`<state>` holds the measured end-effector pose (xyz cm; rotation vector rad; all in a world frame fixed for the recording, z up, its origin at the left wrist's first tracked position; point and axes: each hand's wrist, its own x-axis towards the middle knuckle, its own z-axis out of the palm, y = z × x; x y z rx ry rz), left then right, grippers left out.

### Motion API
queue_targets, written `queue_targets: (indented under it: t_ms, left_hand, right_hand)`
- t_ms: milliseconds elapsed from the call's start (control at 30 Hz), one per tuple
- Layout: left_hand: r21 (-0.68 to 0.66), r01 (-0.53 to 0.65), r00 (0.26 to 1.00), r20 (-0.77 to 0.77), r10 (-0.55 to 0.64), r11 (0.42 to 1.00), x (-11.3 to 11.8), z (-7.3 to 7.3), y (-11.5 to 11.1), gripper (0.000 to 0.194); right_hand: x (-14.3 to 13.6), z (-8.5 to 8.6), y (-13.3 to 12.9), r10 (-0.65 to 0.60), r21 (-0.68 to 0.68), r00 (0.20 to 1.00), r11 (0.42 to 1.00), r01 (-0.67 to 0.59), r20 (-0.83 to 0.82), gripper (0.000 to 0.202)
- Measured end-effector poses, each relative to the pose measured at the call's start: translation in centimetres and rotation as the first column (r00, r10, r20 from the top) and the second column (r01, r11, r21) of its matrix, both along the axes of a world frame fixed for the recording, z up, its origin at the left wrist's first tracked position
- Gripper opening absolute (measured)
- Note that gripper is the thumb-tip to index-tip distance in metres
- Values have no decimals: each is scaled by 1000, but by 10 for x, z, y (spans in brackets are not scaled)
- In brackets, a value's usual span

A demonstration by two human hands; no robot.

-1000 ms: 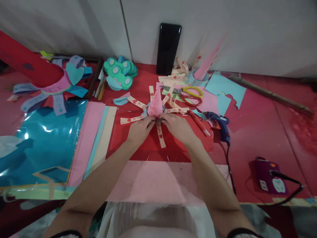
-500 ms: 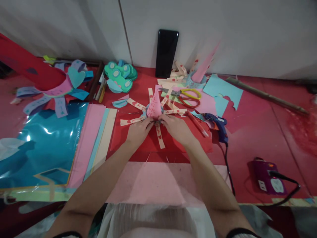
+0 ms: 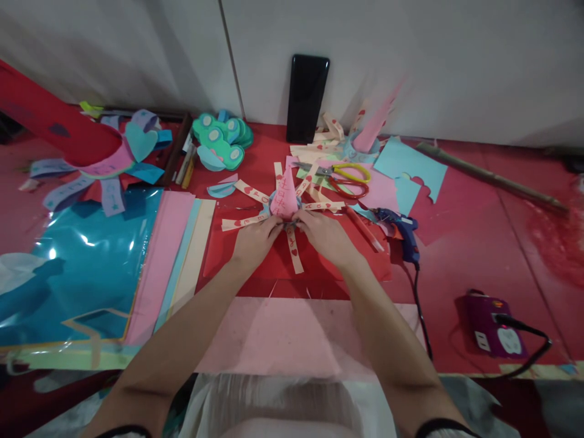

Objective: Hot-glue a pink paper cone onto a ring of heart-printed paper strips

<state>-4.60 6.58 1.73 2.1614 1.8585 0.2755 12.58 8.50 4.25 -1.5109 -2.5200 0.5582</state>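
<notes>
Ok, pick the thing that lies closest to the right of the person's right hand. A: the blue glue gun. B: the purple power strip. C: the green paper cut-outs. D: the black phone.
A: the blue glue gun lies on the red surface just right of the right hand, while the phone leans on the far wall and the power strip sits farther off.

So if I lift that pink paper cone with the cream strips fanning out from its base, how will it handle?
The pink paper cone probably weighs little and crushes easily, being thin paper. Its cream strips would likely droop. Both hands, left hand and right hand, pinch its base.
</notes>
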Motion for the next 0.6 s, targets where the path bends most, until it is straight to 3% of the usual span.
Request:
queue_targets:
  t_ms: [600]
  left_hand:
    - [7,1,1000,-13,-1,1000,0,-1,0,27]
  right_hand:
    - [0,0,0,5,9,1000,1000,-5,10,19]
